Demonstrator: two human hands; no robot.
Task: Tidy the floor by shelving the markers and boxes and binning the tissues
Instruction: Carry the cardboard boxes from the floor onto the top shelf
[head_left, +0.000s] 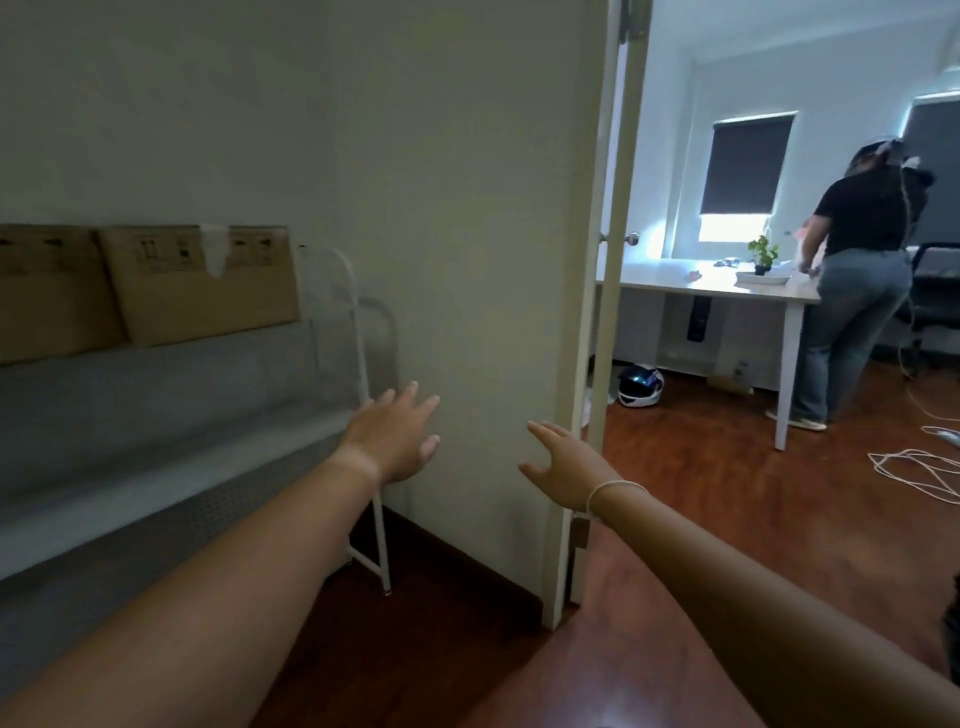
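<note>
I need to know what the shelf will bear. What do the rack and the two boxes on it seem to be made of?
Rack: likely thin metal tube, painted white, going by its slim bent frame; the shelves look like perforated sheet, though blurred. Boxes: brown corrugated cardboard, matt, with printed handling marks and torn white tape.

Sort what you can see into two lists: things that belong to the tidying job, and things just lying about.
Job: white shelf rack; cardboard boxes on it; left hand and right hand, both empty.

Lying about: helmet; white cable; potted plant; white table.
</note>
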